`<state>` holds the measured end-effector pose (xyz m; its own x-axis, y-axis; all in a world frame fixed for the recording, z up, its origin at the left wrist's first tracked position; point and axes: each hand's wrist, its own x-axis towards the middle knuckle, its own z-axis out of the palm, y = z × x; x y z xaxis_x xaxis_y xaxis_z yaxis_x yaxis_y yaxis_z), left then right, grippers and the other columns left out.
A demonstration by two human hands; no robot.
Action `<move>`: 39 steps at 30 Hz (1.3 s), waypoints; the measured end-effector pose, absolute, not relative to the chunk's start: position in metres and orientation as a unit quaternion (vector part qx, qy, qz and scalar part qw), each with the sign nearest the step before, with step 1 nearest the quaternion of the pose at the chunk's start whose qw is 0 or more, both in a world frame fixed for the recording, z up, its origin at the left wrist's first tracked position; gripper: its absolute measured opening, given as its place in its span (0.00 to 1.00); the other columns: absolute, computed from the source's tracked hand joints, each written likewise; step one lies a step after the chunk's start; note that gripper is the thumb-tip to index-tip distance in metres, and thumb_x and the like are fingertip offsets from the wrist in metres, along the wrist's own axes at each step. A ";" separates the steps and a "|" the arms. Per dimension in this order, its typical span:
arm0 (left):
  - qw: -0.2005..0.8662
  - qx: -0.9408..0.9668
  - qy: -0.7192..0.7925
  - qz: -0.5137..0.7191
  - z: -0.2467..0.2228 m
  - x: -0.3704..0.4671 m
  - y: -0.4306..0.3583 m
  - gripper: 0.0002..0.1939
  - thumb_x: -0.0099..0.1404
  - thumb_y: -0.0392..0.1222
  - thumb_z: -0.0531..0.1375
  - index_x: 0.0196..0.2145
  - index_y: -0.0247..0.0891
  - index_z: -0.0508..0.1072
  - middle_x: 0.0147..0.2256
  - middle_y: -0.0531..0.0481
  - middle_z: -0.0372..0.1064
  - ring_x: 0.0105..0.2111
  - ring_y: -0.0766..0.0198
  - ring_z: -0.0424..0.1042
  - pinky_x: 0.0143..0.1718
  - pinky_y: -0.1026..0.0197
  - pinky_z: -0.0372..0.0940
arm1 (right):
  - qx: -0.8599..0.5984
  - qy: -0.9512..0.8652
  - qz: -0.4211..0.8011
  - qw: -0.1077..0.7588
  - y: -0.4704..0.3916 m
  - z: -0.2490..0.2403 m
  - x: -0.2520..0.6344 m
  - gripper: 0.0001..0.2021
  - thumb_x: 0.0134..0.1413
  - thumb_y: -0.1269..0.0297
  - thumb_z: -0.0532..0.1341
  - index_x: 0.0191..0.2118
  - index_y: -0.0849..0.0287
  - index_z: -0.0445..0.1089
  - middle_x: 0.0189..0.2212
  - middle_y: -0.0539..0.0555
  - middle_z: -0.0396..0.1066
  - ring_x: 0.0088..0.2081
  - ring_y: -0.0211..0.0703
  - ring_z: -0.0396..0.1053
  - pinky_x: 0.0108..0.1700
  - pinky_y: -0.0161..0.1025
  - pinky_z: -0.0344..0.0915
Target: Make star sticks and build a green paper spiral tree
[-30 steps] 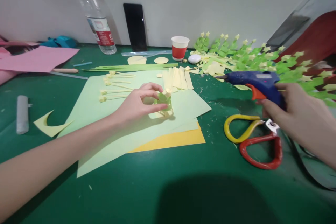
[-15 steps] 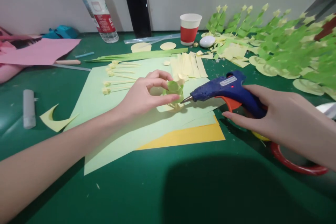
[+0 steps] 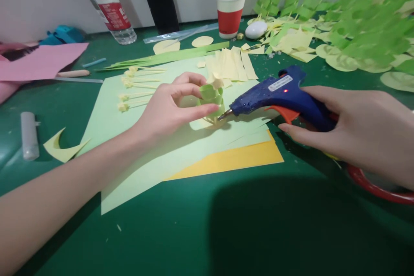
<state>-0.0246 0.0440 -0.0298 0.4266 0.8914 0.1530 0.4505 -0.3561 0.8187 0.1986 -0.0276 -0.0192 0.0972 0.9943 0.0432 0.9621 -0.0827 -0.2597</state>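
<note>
A small green paper plant point(image 3: 211, 94) stands upright between the thumb and fingers of my left hand point(image 3: 181, 100), which is closed on it. Beneath the plant lies a pale yellow paper disc point(image 3: 210, 125), partly covered. My right hand point(image 3: 349, 129) grips a blue hot glue gun point(image 3: 261, 97) with an orange trigger and a lit red light. The gun's metal nozzle points left at the plant's base, very close to it; whether it touches I cannot tell. Under all this is a light green paper sheet point(image 3: 145, 146).
Several yellow-tipped paper stems point(image 3: 139, 82) lie left of my left hand. Behind are yellow paper strips point(image 3: 228, 65), a red and white paper cup point(image 3: 230, 15) and a water bottle point(image 3: 110, 10). Finished-looking paper plants point(image 3: 359, 13) crowd the right back. Red-handled scissors point(image 3: 375, 185) lie by my right wrist.
The view has tilted down and shifted a little. The glue gun's nozzle has lowered slightly from the plant's side toward its base. My left hand still holds the plant.
</note>
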 end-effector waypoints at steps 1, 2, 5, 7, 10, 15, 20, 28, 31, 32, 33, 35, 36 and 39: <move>0.360 0.762 0.440 0.309 -0.030 -0.024 0.044 0.07 0.50 0.43 0.63 0.20 0.39 0.70 0.42 0.53 0.66 0.46 0.54 0.64 0.49 0.52 0.57 | -0.730 -0.671 0.067 0.110 -0.027 -0.019 0.199 0.20 0.34 0.42 0.50 0.26 0.53 0.62 0.11 0.50 0.58 0.13 0.40 0.54 0.16 0.36 0.48; 0.361 0.762 0.440 0.310 -0.030 -0.024 0.044 0.07 0.50 0.43 0.63 0.20 0.39 0.70 0.42 0.53 0.66 0.46 0.54 0.64 0.49 0.53 0.57 | -0.729 -0.673 0.063 0.107 -0.027 -0.018 0.199 0.19 0.34 0.41 0.50 0.24 0.53 0.60 0.11 0.49 0.57 0.13 0.39 0.53 0.16 0.36 0.48; 0.358 0.764 0.435 0.313 -0.029 -0.024 0.043 0.09 0.50 0.43 0.63 0.19 0.39 0.69 0.41 0.54 0.65 0.45 0.56 0.64 0.49 0.54 0.57 | -0.727 -0.677 0.060 0.100 -0.025 -0.017 0.197 0.19 0.33 0.41 0.50 0.21 0.54 0.58 0.10 0.49 0.56 0.12 0.38 0.52 0.16 0.36 0.46; 0.355 0.771 0.430 0.307 -0.028 -0.024 0.043 0.13 0.52 0.42 0.63 0.16 0.38 0.65 0.41 0.54 0.65 0.43 0.57 0.64 0.49 0.55 0.56 | -0.720 -0.683 0.060 0.102 -0.025 -0.016 0.196 0.18 0.33 0.43 0.50 0.21 0.54 0.59 0.10 0.49 0.55 0.12 0.38 0.51 0.16 0.36 0.46; 0.363 0.778 0.417 0.298 -0.027 -0.025 0.043 0.20 0.53 0.42 0.63 0.13 0.38 0.57 0.41 0.53 0.64 0.42 0.59 0.64 0.49 0.57 0.55 | -0.718 -0.685 0.061 0.109 -0.025 -0.016 0.195 0.15 0.32 0.48 0.52 0.24 0.54 0.61 0.11 0.50 0.56 0.13 0.39 0.53 0.17 0.36 0.47; 0.371 0.774 0.415 0.302 -0.027 -0.025 0.044 0.18 0.53 0.41 0.63 0.14 0.38 0.60 0.42 0.52 0.64 0.42 0.59 0.63 0.48 0.57 0.55 | -0.737 -0.672 0.039 0.066 -0.024 -0.016 0.191 0.10 0.36 0.55 0.58 0.26 0.54 0.63 0.13 0.48 0.56 0.16 0.41 0.57 0.18 0.35 0.49; 0.363 0.777 0.415 0.305 -0.027 -0.024 0.043 0.10 0.53 0.40 0.63 0.19 0.37 0.67 0.43 0.50 0.64 0.41 0.59 0.63 0.47 0.59 0.56 | -0.744 -0.665 0.044 0.046 -0.024 -0.015 0.191 0.08 0.37 0.57 0.59 0.24 0.54 0.62 0.13 0.48 0.56 0.16 0.40 0.58 0.18 0.35 0.48; 0.354 0.780 0.419 0.301 -0.026 -0.024 0.042 0.17 0.54 0.41 0.62 0.14 0.38 0.61 0.43 0.51 0.64 0.42 0.59 0.63 0.46 0.58 0.56 | -0.741 -0.667 0.035 0.073 -0.025 -0.018 0.195 0.10 0.35 0.56 0.60 0.25 0.55 0.62 0.13 0.48 0.57 0.15 0.39 0.56 0.18 0.35 0.48; 0.359 0.778 0.416 0.305 -0.027 -0.024 0.043 0.15 0.53 0.41 0.63 0.15 0.38 0.62 0.42 0.51 0.64 0.42 0.59 0.63 0.47 0.58 0.56 | -0.729 -0.676 0.041 0.101 -0.027 -0.019 0.199 0.16 0.36 0.47 0.57 0.27 0.54 0.61 0.12 0.47 0.55 0.14 0.38 0.54 0.18 0.35 0.47; 0.359 0.776 0.416 0.308 -0.027 -0.024 0.043 0.16 0.53 0.41 0.63 0.15 0.38 0.62 0.42 0.51 0.64 0.42 0.59 0.63 0.47 0.57 0.56 | -0.721 -0.682 0.044 0.114 -0.028 -0.020 0.200 0.18 0.36 0.43 0.54 0.26 0.54 0.60 0.12 0.47 0.55 0.14 0.38 0.53 0.18 0.35 0.47; 0.359 0.776 0.417 0.307 -0.027 -0.024 0.043 0.16 0.53 0.41 0.63 0.14 0.38 0.61 0.42 0.51 0.64 0.42 0.59 0.63 0.48 0.57 0.56 | -0.714 -0.687 0.043 0.127 -0.029 -0.020 0.201 0.21 0.37 0.39 0.51 0.24 0.54 0.58 0.12 0.48 0.55 0.14 0.38 0.53 0.18 0.35 0.46; 0.356 0.777 0.420 0.306 -0.028 -0.024 0.043 0.19 0.53 0.41 0.62 0.13 0.38 0.57 0.42 0.52 0.65 0.42 0.58 0.64 0.48 0.56 0.56 | -0.712 -0.689 0.013 0.138 -0.031 -0.021 0.201 0.26 0.36 0.34 0.46 0.24 0.55 0.57 0.13 0.50 0.56 0.15 0.38 0.52 0.19 0.35 0.46; 0.353 0.776 0.422 0.308 -0.028 -0.024 0.042 0.20 0.52 0.42 0.63 0.13 0.38 0.56 0.42 0.52 0.65 0.42 0.58 0.64 0.48 0.56 0.56 | -0.718 -0.683 -0.014 0.136 -0.032 -0.021 0.200 0.28 0.36 0.32 0.44 0.25 0.55 0.58 0.15 0.51 0.57 0.15 0.38 0.52 0.20 0.35 0.45; 0.347 0.770 0.433 0.314 -0.028 -0.023 0.042 0.17 0.51 0.43 0.63 0.13 0.38 0.59 0.41 0.54 0.65 0.43 0.57 0.64 0.48 0.55 0.56 | -0.750 -0.644 -0.077 0.128 -0.034 -0.021 0.195 0.34 0.31 0.30 0.43 0.34 0.56 0.62 0.20 0.54 0.59 0.19 0.41 0.53 0.22 0.36 0.45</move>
